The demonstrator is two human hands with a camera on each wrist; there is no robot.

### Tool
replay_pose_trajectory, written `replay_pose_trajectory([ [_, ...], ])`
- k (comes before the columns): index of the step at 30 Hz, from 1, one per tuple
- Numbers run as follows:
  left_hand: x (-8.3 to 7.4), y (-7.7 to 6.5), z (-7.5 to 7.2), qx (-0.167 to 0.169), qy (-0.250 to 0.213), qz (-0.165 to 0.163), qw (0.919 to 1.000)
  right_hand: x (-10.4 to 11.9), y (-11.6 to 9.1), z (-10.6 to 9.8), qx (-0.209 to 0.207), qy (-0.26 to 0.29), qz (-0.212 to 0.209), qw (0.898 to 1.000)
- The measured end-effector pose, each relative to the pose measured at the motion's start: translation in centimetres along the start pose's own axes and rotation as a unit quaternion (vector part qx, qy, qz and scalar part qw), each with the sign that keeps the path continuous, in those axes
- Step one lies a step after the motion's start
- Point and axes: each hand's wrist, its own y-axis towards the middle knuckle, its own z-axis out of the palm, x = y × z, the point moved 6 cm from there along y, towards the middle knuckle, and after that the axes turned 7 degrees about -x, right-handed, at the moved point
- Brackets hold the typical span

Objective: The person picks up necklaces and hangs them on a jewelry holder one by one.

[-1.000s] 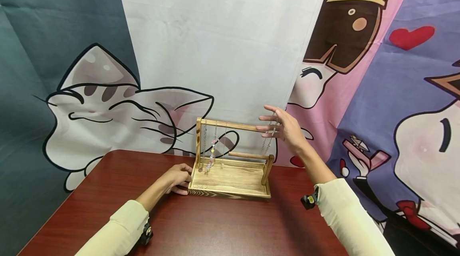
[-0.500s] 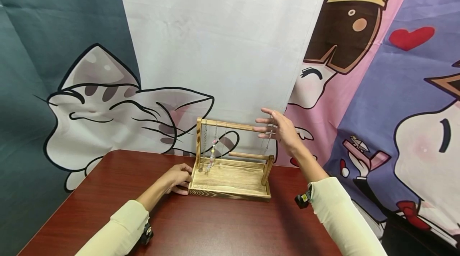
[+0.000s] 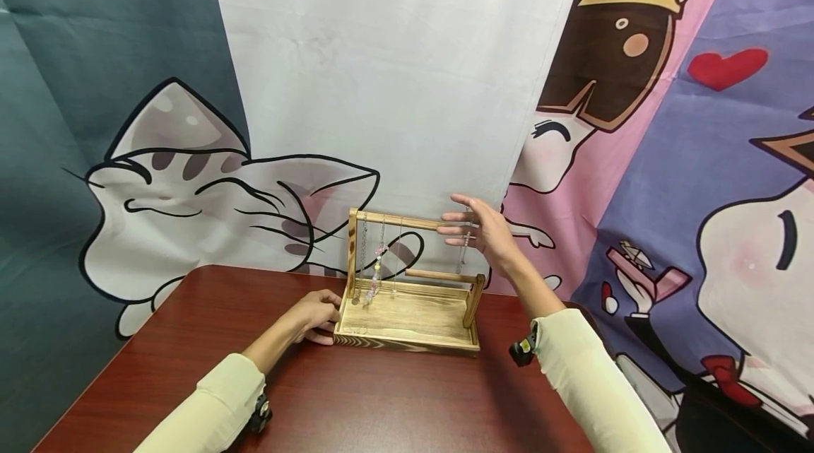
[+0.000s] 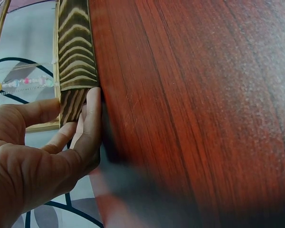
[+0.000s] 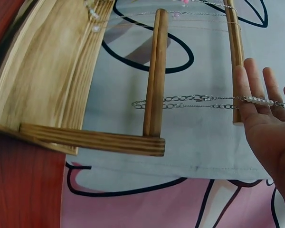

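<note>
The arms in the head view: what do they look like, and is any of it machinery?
The left sleeve and right sleeve are plain, pale cream cloth. Near their ends sit a left device and a right device, both small, black and blocky. The left grip and right grip are human and ungloved.

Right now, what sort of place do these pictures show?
Perhaps an indoor filming corner: a cartoon-printed cloth hangs behind a reddish table, where a wooden jewelry stand holds necklaces.
</note>
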Motion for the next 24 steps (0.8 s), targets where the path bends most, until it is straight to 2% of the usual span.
replay_pose_trajectory([
  [24, 0.0, 0.1, 0.1, -0.004, 0.005, 0.001, 1.0, -1.5, 0.6, 3.5, 0.033, 0.014, 0.0, 0.999],
])
